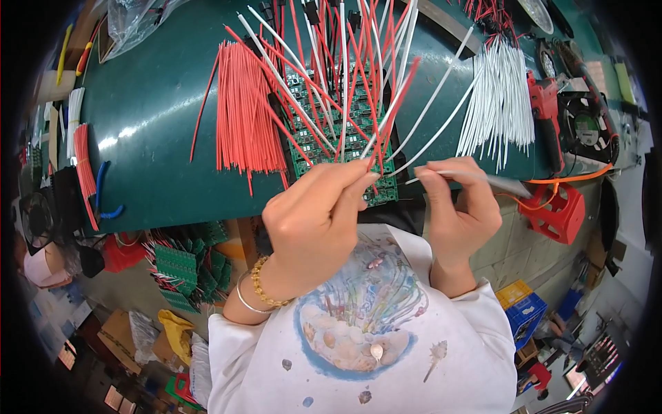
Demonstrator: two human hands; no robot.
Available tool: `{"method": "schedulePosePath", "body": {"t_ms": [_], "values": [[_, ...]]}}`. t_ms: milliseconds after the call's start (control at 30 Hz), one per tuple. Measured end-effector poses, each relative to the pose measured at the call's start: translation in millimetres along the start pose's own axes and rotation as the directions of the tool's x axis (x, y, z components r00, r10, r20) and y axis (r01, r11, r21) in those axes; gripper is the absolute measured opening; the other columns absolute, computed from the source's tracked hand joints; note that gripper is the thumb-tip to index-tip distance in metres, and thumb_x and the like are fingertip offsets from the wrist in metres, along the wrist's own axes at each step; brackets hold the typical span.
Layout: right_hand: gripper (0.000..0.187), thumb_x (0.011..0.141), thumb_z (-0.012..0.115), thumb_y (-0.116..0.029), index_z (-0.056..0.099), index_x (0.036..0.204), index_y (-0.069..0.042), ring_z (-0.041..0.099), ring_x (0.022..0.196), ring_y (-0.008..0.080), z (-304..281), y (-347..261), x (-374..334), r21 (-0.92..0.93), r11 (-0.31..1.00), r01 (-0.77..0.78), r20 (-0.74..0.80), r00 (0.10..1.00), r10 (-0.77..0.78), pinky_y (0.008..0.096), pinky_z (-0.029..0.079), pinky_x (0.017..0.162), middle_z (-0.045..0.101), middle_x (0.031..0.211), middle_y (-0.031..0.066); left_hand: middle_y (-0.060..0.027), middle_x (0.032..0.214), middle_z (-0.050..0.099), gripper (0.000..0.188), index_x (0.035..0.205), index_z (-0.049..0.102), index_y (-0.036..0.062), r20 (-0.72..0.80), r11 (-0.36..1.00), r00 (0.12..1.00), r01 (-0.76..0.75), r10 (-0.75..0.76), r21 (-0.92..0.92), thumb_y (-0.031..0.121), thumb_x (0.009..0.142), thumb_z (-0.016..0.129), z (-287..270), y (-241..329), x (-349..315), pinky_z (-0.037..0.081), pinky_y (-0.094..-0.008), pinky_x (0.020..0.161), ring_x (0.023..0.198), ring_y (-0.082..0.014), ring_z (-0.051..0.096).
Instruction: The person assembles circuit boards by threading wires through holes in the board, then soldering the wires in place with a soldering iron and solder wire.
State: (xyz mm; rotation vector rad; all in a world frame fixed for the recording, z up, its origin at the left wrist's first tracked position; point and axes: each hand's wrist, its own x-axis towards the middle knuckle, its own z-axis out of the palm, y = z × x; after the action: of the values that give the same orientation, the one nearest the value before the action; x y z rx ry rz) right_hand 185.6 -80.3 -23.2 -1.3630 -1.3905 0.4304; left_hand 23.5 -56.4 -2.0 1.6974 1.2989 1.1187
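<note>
My left hand is closed in a pinch at the near part of a green circuit board panel, its fingertips on a red wire that rises up and to the right. To the right, my right hand pinches a white wire between thumb and forefinger. One end of that wire points left toward the board; its other end is blurred at the right. Many red and white wires stand up from the panel, fanning outward. The left fingers hide part of the board.
A bundle of red wires lies left of the panel, and white wires lie to its right. Beyond these are a red tool and a black fan. Below the green table are stacked circuit boards and a red stool.
</note>
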Motion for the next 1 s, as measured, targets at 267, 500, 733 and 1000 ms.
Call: {"method": "schedulePosePath", "body": {"t_ms": [267, 500, 733, 1000], "values": [[0.024, 0.069, 0.075, 0.010, 0.063, 0.087, 0.001, 0.059, 0.066, 0.0223, 6, -13, -2, 0.106, 0.987, 0.120, 0.178, 0.974, -0.137, 0.0305, 0.045, 0.059, 0.065, 0.075, 0.0101, -0.0130, 0.083, 0.071, 0.011, 0.083, 0.065, -0.0057, -0.095, 0.994, 0.990, 0.105, -0.107, -0.019, -0.010, 0.075, 0.071, -34, -1, -27, 0.049, -0.0212, 0.052, 0.058, -0.0144, 0.066], [0.025, 0.064, 0.075, 0.010, 0.065, 0.085, 0.000, 0.059, 0.064, 0.0243, 26, -13, -4, 0.111, 0.976, 0.189, 0.161, 0.965, -0.205, 0.0308, 0.046, 0.055, 0.063, 0.074, 0.0091, -0.0122, 0.081, 0.071, 0.010, 0.080, 0.064, -0.0057, -0.086, 0.996, 0.994, -0.060, 0.066, 0.064, -0.008, 0.074, 0.072, -29, -13, -28, 0.049, -0.0224, 0.052, 0.056, -0.0149, 0.063], [0.026, 0.064, 0.075, 0.010, 0.065, 0.086, 0.000, 0.059, 0.063, 0.0245, 29, -12, -5, 0.075, 0.975, 0.210, 0.165, 0.961, -0.220, 0.0307, 0.046, 0.054, 0.063, 0.074, 0.0094, -0.0121, 0.079, 0.070, 0.011, 0.079, 0.063, -0.0056, -0.077, 0.994, 0.996, -0.034, 0.042, 0.101, -0.007, 0.074, 0.073, -31, -11, -29, 0.051, -0.0239, 0.054, 0.060, -0.0182, 0.066], [0.028, 0.065, 0.076, 0.008, 0.066, 0.091, 0.002, 0.059, 0.062, 0.0249, 33, -16, -4, 0.013, 0.979, 0.203, 0.188, 0.961, -0.201, 0.0301, 0.046, 0.053, 0.063, 0.073, 0.0101, -0.0113, 0.076, 0.068, 0.013, 0.081, 0.064, -0.0039, -0.006, 0.996, 1.000, -0.005, 0.006, 0.089, -0.007, 0.073, 0.074, -30, -5, -20, 0.051, -0.0256, 0.054, 0.061, -0.0195, 0.066]]}}
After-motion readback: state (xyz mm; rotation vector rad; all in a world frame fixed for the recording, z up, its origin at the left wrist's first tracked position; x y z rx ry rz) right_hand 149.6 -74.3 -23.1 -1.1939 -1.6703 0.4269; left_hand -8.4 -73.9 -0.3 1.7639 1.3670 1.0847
